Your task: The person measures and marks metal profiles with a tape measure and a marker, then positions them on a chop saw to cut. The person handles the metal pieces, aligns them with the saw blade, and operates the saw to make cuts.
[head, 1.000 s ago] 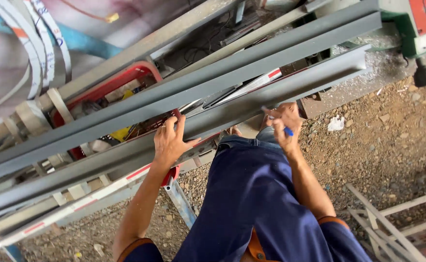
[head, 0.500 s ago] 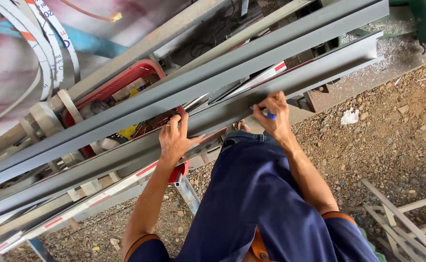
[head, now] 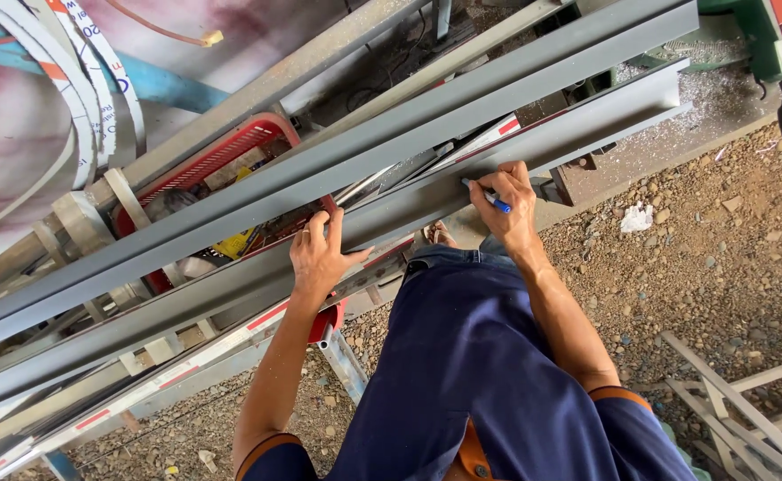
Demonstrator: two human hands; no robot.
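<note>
Your right hand (head: 509, 207), grip closed on the blue pen (head: 489, 198), has slid along the grey channel (head: 578, 120); your left hand (head: 318, 258) stays pressed flat on it.

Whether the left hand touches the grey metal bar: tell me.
Touching. The head view shows the left hand lying flat on the grey metal bar, fingers spread across it.

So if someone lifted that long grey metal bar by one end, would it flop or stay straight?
The grey metal bar would probably stay fairly stiff: its folded, channel-like shape resists bending. Its great length suggests it would be awkward and might sag slightly. It lies flat under the left hand, so it seems unlikely to roll.
</note>
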